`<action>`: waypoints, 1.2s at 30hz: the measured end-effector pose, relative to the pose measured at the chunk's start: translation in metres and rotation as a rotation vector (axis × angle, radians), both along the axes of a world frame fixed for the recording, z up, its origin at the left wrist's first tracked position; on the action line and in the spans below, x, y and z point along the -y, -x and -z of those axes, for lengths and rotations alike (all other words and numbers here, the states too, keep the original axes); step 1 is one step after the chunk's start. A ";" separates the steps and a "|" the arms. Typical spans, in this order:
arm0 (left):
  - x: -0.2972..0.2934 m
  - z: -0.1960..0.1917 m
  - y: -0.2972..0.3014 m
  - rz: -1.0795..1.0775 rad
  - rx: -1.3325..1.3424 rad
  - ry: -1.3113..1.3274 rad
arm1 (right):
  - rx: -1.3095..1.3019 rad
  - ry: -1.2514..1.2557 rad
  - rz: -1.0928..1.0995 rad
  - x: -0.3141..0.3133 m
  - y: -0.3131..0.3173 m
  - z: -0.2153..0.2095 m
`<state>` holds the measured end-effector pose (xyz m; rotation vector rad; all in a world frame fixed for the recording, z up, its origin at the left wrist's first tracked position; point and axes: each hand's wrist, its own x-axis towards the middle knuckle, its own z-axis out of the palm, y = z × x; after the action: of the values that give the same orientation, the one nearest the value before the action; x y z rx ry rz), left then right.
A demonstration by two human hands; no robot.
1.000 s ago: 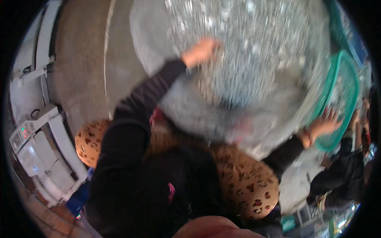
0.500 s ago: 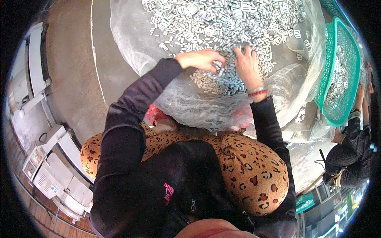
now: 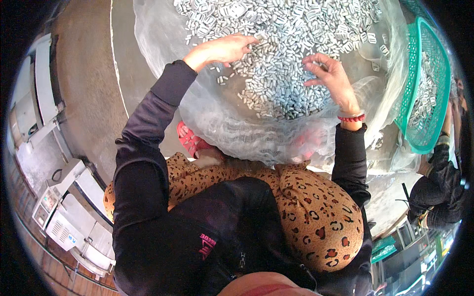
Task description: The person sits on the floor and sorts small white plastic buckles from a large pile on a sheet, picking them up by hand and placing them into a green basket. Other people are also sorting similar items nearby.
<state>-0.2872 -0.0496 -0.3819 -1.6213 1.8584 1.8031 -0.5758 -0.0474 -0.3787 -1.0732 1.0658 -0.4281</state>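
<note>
A broad pile of small grey pill-shaped pieces (image 3: 281,89) lies on a white mesh net (image 3: 237,135) spread over the floor. Larger slotted, buckle-like pieces (image 3: 350,32) are mixed in, mostly toward the far side. At the pile's left edge, my left hand (image 3: 222,51) stretches its fingers out over the pieces, the fingertips touching or just above them. My right hand (image 3: 332,79) hovers at the pile's right side, fingers apart and pointing left, with nothing visible in it. A red beaded bracelet circles that wrist.
A green plastic basket (image 3: 411,79) with similar pieces stands at the right. Beyond it, another person's dark-sleeved arm (image 3: 439,163) reaches toward the basket. White machines (image 3: 69,222) stand at the left. My red sandal (image 3: 192,140) is by the net's near edge.
Both hands have parted: the left moved away and to the left, the right moved to the right. The nearer pieces between them now lie uncovered and more spread out.
</note>
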 end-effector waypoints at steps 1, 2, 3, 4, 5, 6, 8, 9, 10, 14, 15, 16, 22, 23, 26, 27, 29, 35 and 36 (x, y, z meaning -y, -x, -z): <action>0.000 -0.002 0.001 -0.073 -0.070 -0.048 | 0.016 0.047 0.010 -0.002 0.002 0.004; 0.001 -0.004 0.002 -0.146 -0.142 -0.095 | 0.032 0.095 0.019 -0.002 0.005 0.006; 0.003 -0.008 0.004 -0.231 -0.125 -0.166 | 0.056 0.027 0.050 0.000 0.005 0.005; 0.003 -0.009 0.001 -0.219 -0.038 -0.110 | 0.068 0.048 0.053 -0.001 0.002 0.004; 0.001 -0.006 -0.002 -0.207 0.048 -0.053 | 0.080 0.069 0.056 -0.004 -0.003 0.003; 0.004 -0.002 -0.001 -0.192 0.128 0.012 | 0.086 0.099 0.063 -0.003 -0.005 -0.002; 0.000 0.017 -0.007 -0.010 0.266 0.436 | 0.067 0.125 0.035 0.002 -0.010 -0.005; 0.000 0.015 -0.001 0.088 0.321 0.644 | 0.029 0.142 0.028 0.004 -0.007 0.001; 0.004 0.013 0.003 0.187 0.375 0.852 | -0.008 0.159 0.023 0.006 -0.005 0.005; -0.007 0.020 0.021 0.056 0.507 0.907 | -0.154 0.231 0.118 0.012 -0.004 0.022; -0.006 0.025 0.027 0.010 0.558 0.837 | -0.458 0.409 0.037 0.017 -0.006 0.020; -0.002 0.028 0.038 -0.008 0.537 0.857 | -0.569 0.626 0.044 0.026 0.001 0.029; -0.013 0.056 0.054 -0.037 0.419 0.888 | -0.978 1.086 -0.176 0.048 -0.027 0.068; -0.013 0.060 0.054 -0.048 0.371 0.818 | -0.976 1.045 -0.267 0.042 -0.028 0.069; -0.009 0.051 0.047 -0.045 0.210 0.426 | -0.827 1.026 -0.321 0.014 -0.017 0.090; -0.014 0.050 0.040 -0.112 0.180 0.426 | -0.725 0.920 -0.311 0.001 -0.016 0.090; -0.012 0.048 0.025 -0.125 0.035 0.370 | -0.454 0.875 -0.272 -0.011 -0.006 0.094; 0.002 -0.004 0.028 -0.076 -0.049 0.275 | 0.205 -0.175 0.251 -0.017 0.006 0.014; 0.001 -0.008 0.032 -0.198 -0.259 0.176 | 0.250 -0.199 0.280 -0.017 0.009 0.013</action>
<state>-0.3193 -0.0510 -0.3742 -1.7594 2.0819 2.0705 -0.5852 -0.0300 -0.3914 -0.6762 1.0131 -0.6480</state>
